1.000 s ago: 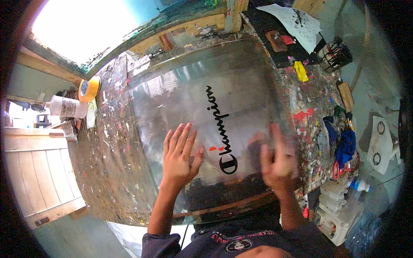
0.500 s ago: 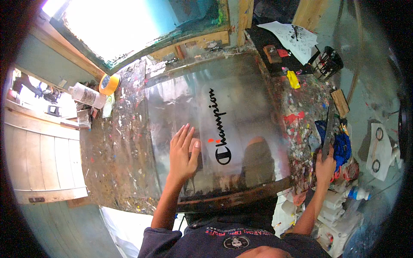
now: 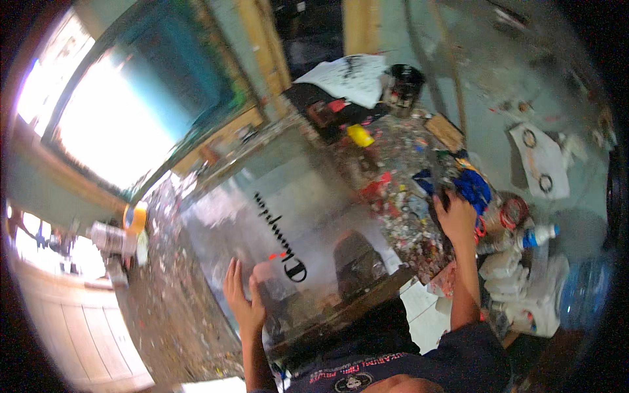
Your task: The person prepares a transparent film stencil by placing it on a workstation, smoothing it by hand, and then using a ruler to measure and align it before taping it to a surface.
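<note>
A shiny grey sheet [image 3: 314, 203] with black script lettering and a round logo lies flat on a paint-spattered table [image 3: 164, 288]. My left hand [image 3: 244, 300] rests flat on the sheet's near left corner, fingers spread, holding nothing. My right hand [image 3: 455, 216] is stretched out to the right, off the sheet, over the cluttered table edge beside a blue rag [image 3: 473, 187]. The picture is blurred, so I cannot tell whether that hand grips anything.
A yellow tape roll [image 3: 134, 216] and a pale bottle [image 3: 108, 237] sit at the far left. A dark tin [image 3: 405, 84], white paper [image 3: 350, 75] and a yellow item [image 3: 359, 135] lie at the back. White bottles and containers [image 3: 517, 275] crowd the right.
My right hand left the sheet and reached out to the clutter on the right. My head turned, shifting the whole view. My left hand stayed pressed on the sheet.
</note>
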